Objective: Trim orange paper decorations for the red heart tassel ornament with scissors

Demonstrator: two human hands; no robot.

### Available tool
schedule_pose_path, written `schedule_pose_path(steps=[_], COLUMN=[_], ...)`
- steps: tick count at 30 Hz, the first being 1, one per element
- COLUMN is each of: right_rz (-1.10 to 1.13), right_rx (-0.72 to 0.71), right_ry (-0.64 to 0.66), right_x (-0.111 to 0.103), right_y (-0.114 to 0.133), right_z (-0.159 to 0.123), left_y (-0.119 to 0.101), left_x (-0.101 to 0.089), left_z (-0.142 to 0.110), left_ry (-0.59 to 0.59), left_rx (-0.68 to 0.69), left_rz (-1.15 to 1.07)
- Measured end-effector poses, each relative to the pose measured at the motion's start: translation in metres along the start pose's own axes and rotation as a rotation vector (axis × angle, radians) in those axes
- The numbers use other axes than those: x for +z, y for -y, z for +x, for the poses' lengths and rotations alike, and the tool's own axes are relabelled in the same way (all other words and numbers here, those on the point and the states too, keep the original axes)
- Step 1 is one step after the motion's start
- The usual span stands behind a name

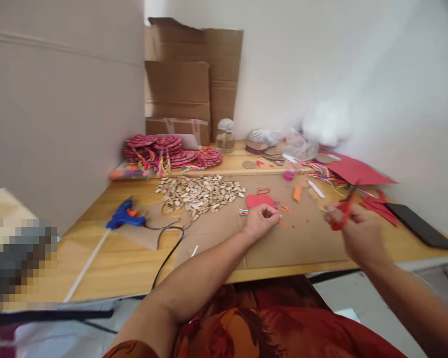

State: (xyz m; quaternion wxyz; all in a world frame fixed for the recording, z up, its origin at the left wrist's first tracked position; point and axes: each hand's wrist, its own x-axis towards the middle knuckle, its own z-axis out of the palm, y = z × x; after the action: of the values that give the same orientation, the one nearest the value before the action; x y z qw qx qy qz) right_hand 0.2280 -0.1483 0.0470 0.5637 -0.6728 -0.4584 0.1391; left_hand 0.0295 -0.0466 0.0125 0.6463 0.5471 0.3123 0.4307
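My left hand (260, 219) rests on the brown cardboard sheet (283, 243), fingers curled and pinched on something small I cannot make out, just below a red heart-shaped cut-out (259, 200). My right hand (353, 226) is blurred by motion and is closed round a pair of red-handled scissors (344, 211), held above the cardboard's right side. Small orange and red scraps (289, 211) lie between the two hands.
A heap of pale wooden pieces (199, 191) lies mid-table, a blue glue gun (125, 215) with black cord to its left. Pink woven discs (164, 149), a glass jar (225, 135), coloured cords (323, 171), red paper (358, 171) and a black phone (420, 223) surround them. Cardboard boxes (186, 79) stand behind.
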Motion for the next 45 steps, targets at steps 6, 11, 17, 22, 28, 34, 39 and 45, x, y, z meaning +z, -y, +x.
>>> schedule_pose_path(steps=[6, 11, 17, 22, 28, 34, 39, 45], right_rz=[-0.002, -0.028, -0.046, 0.029, 0.164, 0.286, 0.367, 0.372], right_rx=[0.124, 0.130, 0.156, 0.185, 0.227, 0.214, 0.180, 0.233], right_ry=[-0.077, -0.049, -0.070, -0.172, -0.323, -0.258, -0.128, 0.068], right_x=[0.017, 0.025, 0.025, 0.025, 0.033, 0.080, 0.099, 0.069], right_y=[-0.023, -0.007, -0.005, -0.009, -0.008, 0.003, 0.017, 0.008], right_z=[-0.032, -0.035, -0.037, -0.039, -0.023, 0.005, 0.022, 0.027], left_y=[0.001, 0.000, 0.004, 0.002, 0.001, -0.004, -0.007, -0.013], left_x=[-0.002, -0.007, -0.013, -0.015, -0.015, -0.018, -0.020, -0.020], left_z=[-0.003, -0.004, -0.003, -0.004, -0.004, -0.003, -0.003, -0.006], left_ry=[0.070, 0.082, 0.109, 0.108, 0.013, -0.077, -0.077, -0.030], left_rx=[0.014, 0.022, -0.001, 0.000, 0.032, 0.068, 0.047, -0.023], left_rz=[0.020, -0.004, -0.037, -0.032, -0.046, -0.042, -0.034, -0.029])
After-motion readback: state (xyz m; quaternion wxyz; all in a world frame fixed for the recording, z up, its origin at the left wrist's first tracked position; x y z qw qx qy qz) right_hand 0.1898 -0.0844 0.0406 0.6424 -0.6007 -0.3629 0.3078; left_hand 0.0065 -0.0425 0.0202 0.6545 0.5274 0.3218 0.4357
